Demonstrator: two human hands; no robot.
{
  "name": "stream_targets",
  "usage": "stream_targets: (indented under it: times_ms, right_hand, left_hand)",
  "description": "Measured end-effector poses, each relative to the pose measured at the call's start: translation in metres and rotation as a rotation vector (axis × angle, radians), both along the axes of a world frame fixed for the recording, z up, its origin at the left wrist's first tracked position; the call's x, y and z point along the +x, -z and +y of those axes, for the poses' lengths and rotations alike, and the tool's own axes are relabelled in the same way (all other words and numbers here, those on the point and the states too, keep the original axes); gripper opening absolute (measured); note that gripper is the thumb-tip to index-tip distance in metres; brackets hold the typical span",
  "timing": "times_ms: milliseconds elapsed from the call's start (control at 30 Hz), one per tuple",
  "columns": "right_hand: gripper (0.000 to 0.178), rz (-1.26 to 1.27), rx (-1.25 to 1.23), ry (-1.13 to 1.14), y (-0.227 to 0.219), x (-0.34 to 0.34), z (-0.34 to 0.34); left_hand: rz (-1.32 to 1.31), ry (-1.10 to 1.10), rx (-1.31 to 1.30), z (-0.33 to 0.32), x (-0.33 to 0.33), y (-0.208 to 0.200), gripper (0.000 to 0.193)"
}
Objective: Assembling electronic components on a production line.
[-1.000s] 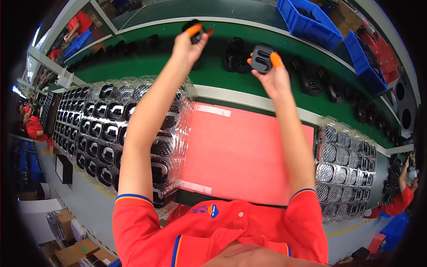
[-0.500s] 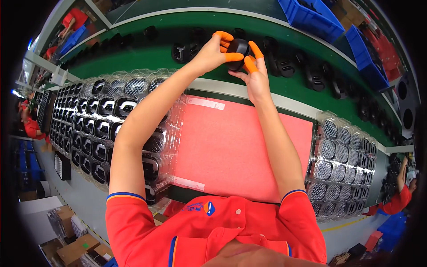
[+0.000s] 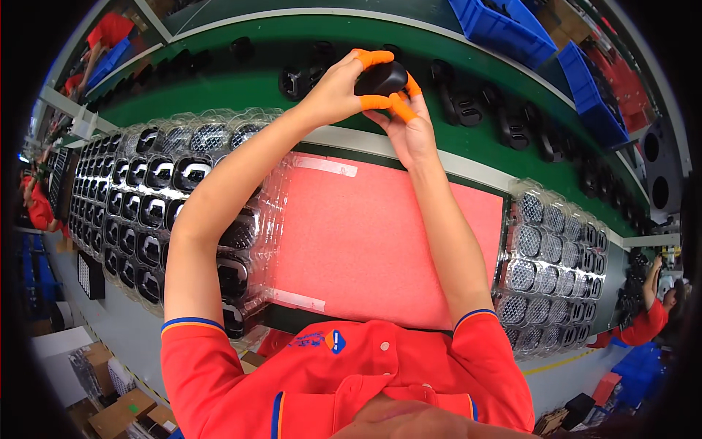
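Observation:
Both my hands hold one rounded black plastic housing (image 3: 385, 77) above the green conveyor belt (image 3: 241, 80). My left hand (image 3: 338, 88) grips it from the left, orange finger cots on its thumb and forefinger. On the right, my right hand (image 3: 411, 121) closes on its edge, also with orange finger cots; part of its fingers is hidden behind the housing. The pink mat (image 3: 358, 238) lies below my forearms. Past my hands, several similar black parts (image 3: 463, 108) rest along the belt.
Clear plastic trays (image 3: 164, 175) filled with black parts stand left of the mat. More trays (image 3: 545, 252) with mesh-patterned round parts stand at right. Blue bins (image 3: 503, 33) sit beyond the belt. Co-workers in red appear at both sides, one at the right (image 3: 643, 325).
The black housing has been turned from upright to a flatter tilt in my hands. Both hands have shifted slightly left in the picture, as has the whole scene.

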State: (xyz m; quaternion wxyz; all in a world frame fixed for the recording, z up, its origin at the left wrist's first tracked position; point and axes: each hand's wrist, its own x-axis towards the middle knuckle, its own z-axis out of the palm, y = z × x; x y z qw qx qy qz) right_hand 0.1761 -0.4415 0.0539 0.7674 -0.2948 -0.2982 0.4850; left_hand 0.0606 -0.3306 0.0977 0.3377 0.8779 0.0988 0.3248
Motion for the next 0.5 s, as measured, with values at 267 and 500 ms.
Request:
stream_targets:
  times_ms: [267, 500]
  right_hand:
    - [0.039, -0.028, 0.035, 0.033, 0.014, 0.015, 0.006]
    - [0.031, -0.001, -0.005, 0.073, 0.018, 0.021, 0.001]
  left_hand:
    - [-0.147, 0.101, -0.599, 0.000, -0.001, -0.004, 0.052]
    - [-0.336, 0.053, -1.044, 0.012, 0.002, 0.002, 0.031]
